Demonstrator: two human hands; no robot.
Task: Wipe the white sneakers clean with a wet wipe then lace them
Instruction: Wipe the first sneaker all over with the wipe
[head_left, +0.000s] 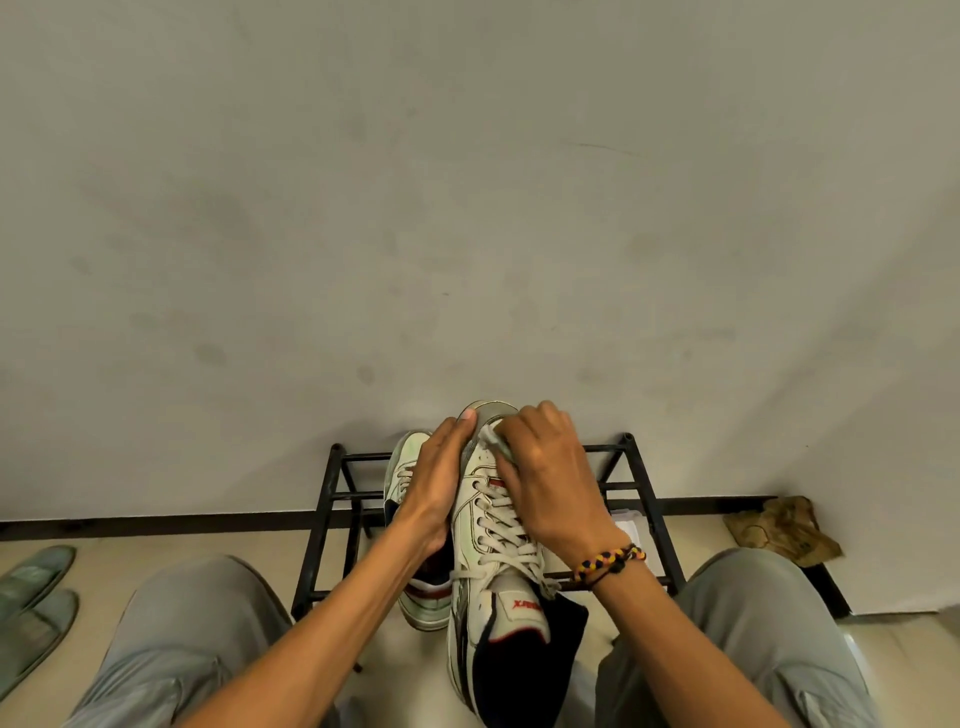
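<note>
Left hand steadies the sneaker, fingers flat; right hand pinches a wipe; red tongue lettering unreadable.

I take this for a home, most likely an entryway or hall corner. Just beyond my left hand and right hand a low black metal shoe rack stands against a plain, smudged pale wall with a dark skirting strip along its foot. Well to the left of my left hand, a pair of grey-green house slippers lies on the light tiled floor. To the right of my right hand, a crumpled brown paper bag sits by the wall.
</note>
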